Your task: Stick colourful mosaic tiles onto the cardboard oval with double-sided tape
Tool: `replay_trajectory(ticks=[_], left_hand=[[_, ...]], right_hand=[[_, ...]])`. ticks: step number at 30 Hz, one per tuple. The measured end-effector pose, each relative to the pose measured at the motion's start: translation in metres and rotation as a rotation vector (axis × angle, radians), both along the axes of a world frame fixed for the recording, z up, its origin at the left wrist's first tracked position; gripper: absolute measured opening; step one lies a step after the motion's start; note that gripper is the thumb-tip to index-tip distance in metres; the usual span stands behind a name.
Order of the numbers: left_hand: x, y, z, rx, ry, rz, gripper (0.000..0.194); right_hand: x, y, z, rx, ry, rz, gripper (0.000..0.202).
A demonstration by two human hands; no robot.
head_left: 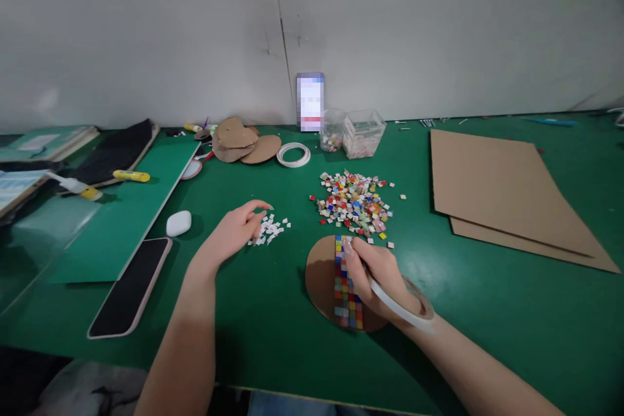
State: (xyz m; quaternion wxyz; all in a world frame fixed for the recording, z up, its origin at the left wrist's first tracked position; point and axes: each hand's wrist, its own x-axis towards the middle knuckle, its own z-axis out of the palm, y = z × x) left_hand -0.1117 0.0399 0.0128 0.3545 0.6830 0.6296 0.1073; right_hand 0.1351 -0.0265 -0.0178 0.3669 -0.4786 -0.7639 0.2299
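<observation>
A round cardboard piece (319, 279) bears columns of coloured square tiles (345, 312). My right hand (373, 270) is over it, fingers closed with the fingertips at the top of the tile columns; a roll of white tape (404, 312) hangs around this hand near the wrist. Whatever the fingertips pinch is too small to name. To the left, my left hand (246, 224) has its fingers apart beside a small heap of white paper bits (273, 231). Behind the cardboard lies a pile of mixed coloured tiles (353, 201).
A phone (311, 103) stands against the wall beside a clear cup (333, 133) and a clear box (363, 135). Cardboard sheets (497, 188) lie right. Cardboard discs (234, 140), a tape roll (293, 155), a white case (179, 223) and a dark-screened phone (131, 289) lie left.
</observation>
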Motion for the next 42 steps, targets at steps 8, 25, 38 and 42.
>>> replay_trajectory(ticks=[8, 25, 38, 42], left_hand=[[0.0007, 0.0018, -0.0026, 0.097, 0.071, 0.006, 0.037], [-0.0001, 0.0008, -0.0004, 0.069, 0.022, -0.004, 0.033], [0.0020, 0.0019, -0.0008, 0.077, 0.042, 0.012, 0.041], [-0.0018, 0.0024, -0.0025, 0.062, -0.004, 0.053, 0.034]], right_hand=[[-0.0005, -0.0001, -0.0011, 0.031, 0.009, -0.005, 0.027], [-0.0005, -0.0006, -0.0003, 0.017, 0.007, 0.010, 0.027], [-0.0001, -0.0003, -0.0018, 0.021, 0.007, 0.019, 0.026], [-0.0002, -0.0005, -0.0018, 0.015, 0.005, 0.014, 0.026]])
